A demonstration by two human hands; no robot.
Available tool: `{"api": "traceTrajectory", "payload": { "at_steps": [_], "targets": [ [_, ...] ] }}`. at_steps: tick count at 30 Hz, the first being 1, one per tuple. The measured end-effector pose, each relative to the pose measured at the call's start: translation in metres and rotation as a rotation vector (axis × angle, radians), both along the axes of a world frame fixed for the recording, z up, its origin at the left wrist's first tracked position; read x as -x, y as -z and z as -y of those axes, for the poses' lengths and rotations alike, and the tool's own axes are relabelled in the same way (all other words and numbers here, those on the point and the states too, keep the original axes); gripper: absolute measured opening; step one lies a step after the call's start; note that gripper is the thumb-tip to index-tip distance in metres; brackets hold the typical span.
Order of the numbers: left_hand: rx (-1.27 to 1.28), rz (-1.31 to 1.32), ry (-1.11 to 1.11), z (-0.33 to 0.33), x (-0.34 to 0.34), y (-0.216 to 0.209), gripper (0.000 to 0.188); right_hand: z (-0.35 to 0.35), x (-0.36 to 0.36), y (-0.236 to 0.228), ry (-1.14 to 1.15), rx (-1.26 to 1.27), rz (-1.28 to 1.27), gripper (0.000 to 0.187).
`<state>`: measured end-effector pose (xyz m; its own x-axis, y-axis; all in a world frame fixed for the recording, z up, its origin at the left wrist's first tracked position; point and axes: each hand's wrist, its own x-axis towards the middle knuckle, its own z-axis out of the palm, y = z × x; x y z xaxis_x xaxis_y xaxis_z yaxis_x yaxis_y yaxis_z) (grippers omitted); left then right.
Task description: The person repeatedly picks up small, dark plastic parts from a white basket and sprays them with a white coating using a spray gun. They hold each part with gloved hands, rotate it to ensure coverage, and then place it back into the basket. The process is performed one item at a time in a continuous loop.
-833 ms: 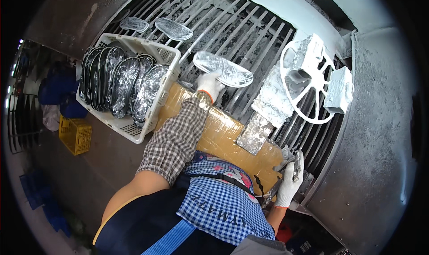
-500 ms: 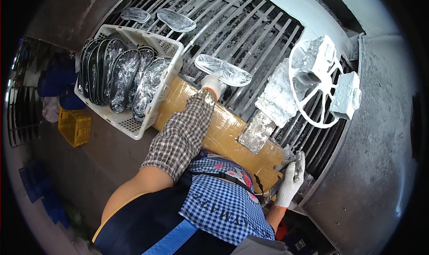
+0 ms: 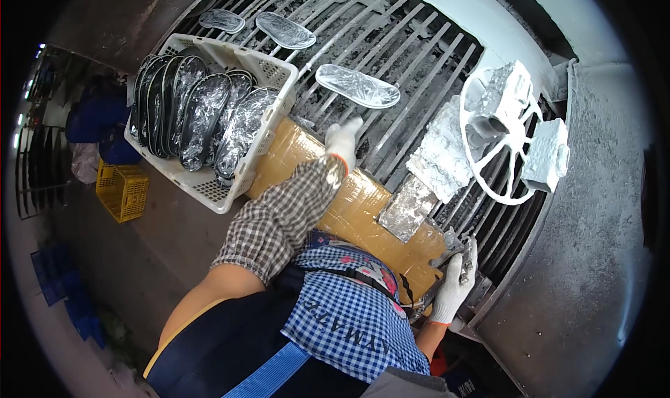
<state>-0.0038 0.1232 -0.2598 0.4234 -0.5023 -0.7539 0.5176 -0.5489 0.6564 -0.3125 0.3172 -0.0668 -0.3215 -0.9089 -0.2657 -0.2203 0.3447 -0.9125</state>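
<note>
My left hand (image 3: 342, 143), in a white knit glove, is over the near edge of the metal grate (image 3: 391, 70). Its fingers are partly spread and hold nothing. Just beyond them, apart from the hand, a shoe-sole-shaped piece in clear film (image 3: 357, 86) lies across the bars. Two similar film-wrapped pieces, a middle one (image 3: 285, 30) and a far one (image 3: 222, 20), lie farther left. My right hand (image 3: 452, 286), also gloved, is closed around what looks like a metal spray gun (image 3: 469, 267); the palm hides most of it.
At left stands a white plastic crate (image 3: 209, 197) with several film-wrapped soles upright in it. Tan taped cardboard (image 3: 349, 203) covers the grate's near edge. A white-crusted wheel (image 3: 513, 143) and a metal block (image 3: 406, 209) stand at right. A yellow crate (image 3: 122, 192) sits lower left.
My left hand has let go of the nearest sole piece and drawn back toward me. The piece stays on the bars. My right hand keeps its grip, and the whole view has shifted slightly.
</note>
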Motion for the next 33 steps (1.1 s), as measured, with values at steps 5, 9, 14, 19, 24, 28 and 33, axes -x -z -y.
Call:
{"api": "traceTrajectory", "payload": {
  "at_steps": [5, 9, 14, 19, 24, 28, 33],
  "targets": [
    [0.242, -0.266, 0.089, -0.054, -0.002, -0.075, 0.021, 0.002, 0.004, 0.007, -0.009, 0.032, -0.023, 0.055],
    [0.394, -0.146, 0.274, -0.081, -0.034, -0.130, 0.026, 0.001, 0.002, 0.008, -0.015, 0.061, -0.049, 0.054],
    [0.522, 0.157, 0.323, -0.100, -0.093, -0.192, 0.027, -0.002, 0.007, 0.015, -0.033, 0.092, -0.050, 0.056],
    [0.311, 0.861, 0.231, -0.117, -0.170, -0.200, 0.038, -0.006, 0.011, 0.020, -0.029, 0.097, -0.069, 0.056],
    [-0.429, 1.293, 0.806, -0.140, -0.225, -0.177, 0.069, -0.011, 0.016, 0.021, -0.017, 0.067, -0.064, 0.056],
    [-0.596, 1.181, 0.907, -0.142, -0.230, -0.156, 0.073, -0.014, 0.015, 0.024, 0.012, 0.100, -0.056, 0.056],
    [-0.566, 1.155, 0.899, -0.146, -0.228, -0.160, 0.081, -0.018, 0.022, 0.029, 0.004, 0.139, -0.075, 0.056]
  ]
}}
